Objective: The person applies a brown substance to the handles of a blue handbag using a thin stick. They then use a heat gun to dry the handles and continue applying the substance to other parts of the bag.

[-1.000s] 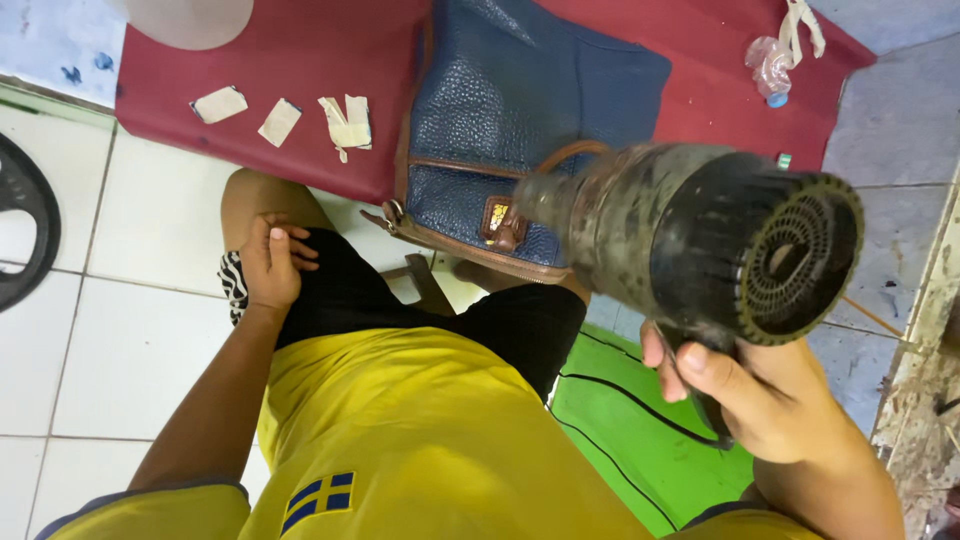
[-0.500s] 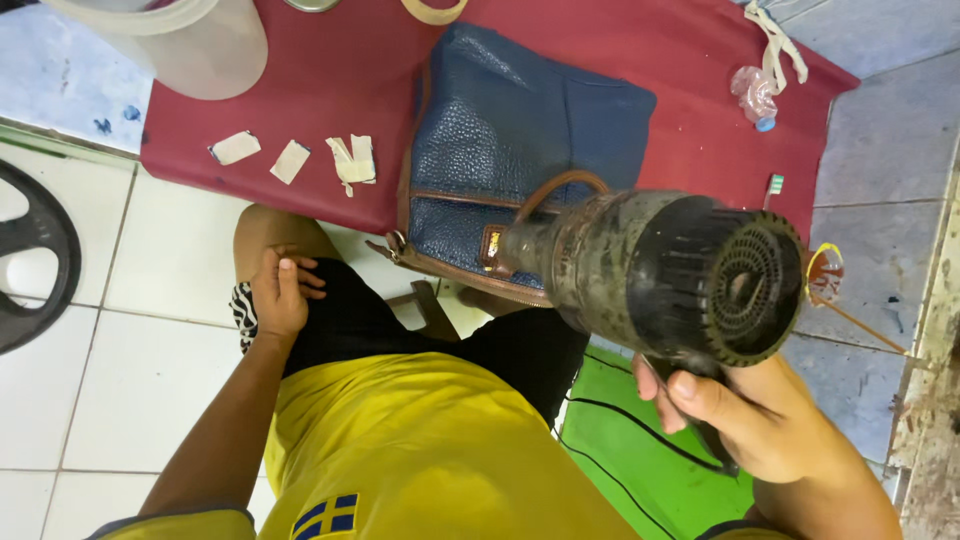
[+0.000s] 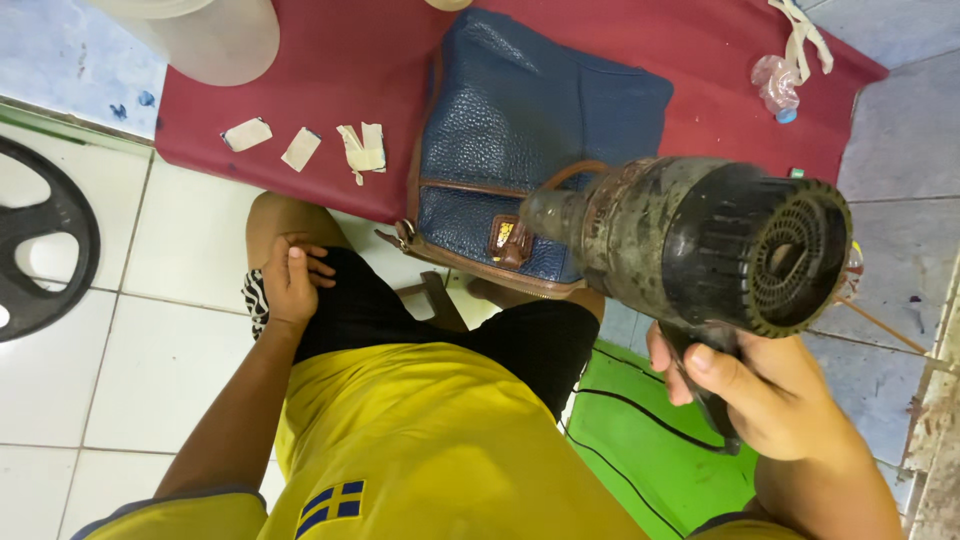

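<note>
My right hand [image 3: 765, 395] grips the handle of a worn dark heat gun [image 3: 700, 240]. Its nozzle points at the blue leather bag [image 3: 530, 130] with brown trim, which lies on a red mat [image 3: 340, 70]. The gun's vented back faces the camera. My left hand [image 3: 290, 280] rests on my left thigh, fingers loosely curled, holding nothing. I sit in black shorts and a yellow shirt.
Several small tape scraps [image 3: 300, 148] lie on the mat left of the bag. A white bucket [image 3: 200, 35] stands at the top left, and a crumpled plastic wrapper [image 3: 778, 80] at the top right. A black wheel [image 3: 40, 240] lies on the white tiles. A green mat [image 3: 660, 450] with a black cord lies under my right arm.
The heat gun has drifted down and left in view, its nozzle now over the bag's lower edge. My left hand stays on my thigh.
</note>
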